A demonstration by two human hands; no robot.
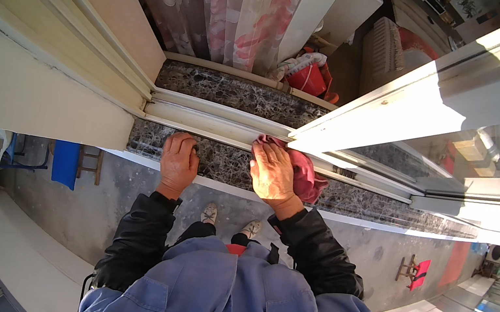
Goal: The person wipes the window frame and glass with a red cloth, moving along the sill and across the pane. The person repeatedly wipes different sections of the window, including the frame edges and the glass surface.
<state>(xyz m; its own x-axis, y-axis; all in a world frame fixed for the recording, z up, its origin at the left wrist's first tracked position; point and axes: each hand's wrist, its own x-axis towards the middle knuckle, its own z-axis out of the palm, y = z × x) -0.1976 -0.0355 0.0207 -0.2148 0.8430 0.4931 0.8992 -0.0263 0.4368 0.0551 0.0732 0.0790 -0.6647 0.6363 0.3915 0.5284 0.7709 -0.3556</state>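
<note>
My right hand (272, 172) presses down on a dark red cloth (306, 175), which is bunched across the inner edge of the sill and the white window track beside it. One end of the cloth spreads out to the right of my fingers. My left hand (178, 161) rests palm down on the dark marbled sill (224, 161), fingers slightly bent; a small dark patch by its thumb is unclear. Between the sill and a second marbled strip (231, 87) runs the white sliding-window track (201, 123). The sunlit window sash (376, 112) stands just right of the cloth.
Beyond the window hang flowered curtains (235, 9), with a red bucket (307, 79) near their foot. A white frame post (53, 83) bounds the left. Behind the sill lies a concrete floor (340, 240), with a small red-seated folding stool (418, 274) to the right and blue cloth (65, 165) at left.
</note>
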